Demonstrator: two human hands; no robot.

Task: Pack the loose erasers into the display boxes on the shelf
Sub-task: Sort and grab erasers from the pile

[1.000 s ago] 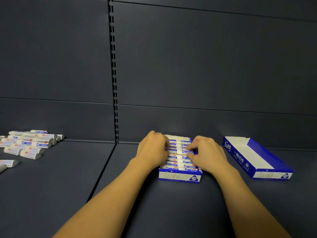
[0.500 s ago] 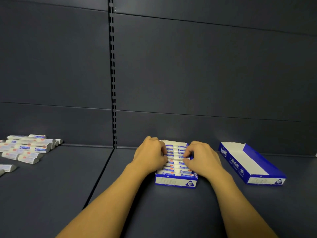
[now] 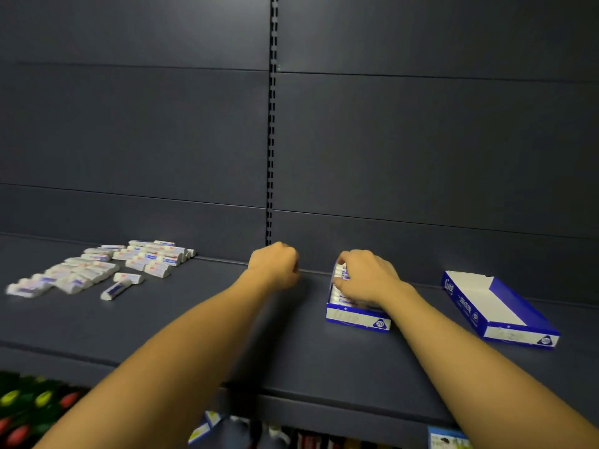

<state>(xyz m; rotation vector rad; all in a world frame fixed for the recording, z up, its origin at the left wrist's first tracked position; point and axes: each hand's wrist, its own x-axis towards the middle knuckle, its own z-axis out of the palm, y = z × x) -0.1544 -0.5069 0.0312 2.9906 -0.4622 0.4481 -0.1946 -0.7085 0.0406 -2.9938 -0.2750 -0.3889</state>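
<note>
On the shelf (image 3: 194, 322), under the right hand:
right hand (image 3: 366, 277): fingers curled down onto the erasers in the filled box (image 3: 356, 319), thumb at the near rows; pressing or gripping them, cannot tell which
filled box: blue and white, front wall facing the camera, rows of erasers inside, mostly hidden by the hand
left hand (image 3: 275, 265): off to the left of that box, apart from it, fingers curled into a loose fist, nothing visible in it, hovering near the back edge of the shelf
empty box (image 3: 499, 306): well to the right of the right hand, white inside, angled, no erasers in it
loose erasers (image 3: 107, 270): pile of white sticks with blue and red labels, well to the left of the left hand, some blurred; one lies on its own at the near edge of the pile
back wall (image 3: 421, 140): dark panels, slotted upright behind the left hand
below the shelf: coloured goods, blurred, cannot tell what
</note>
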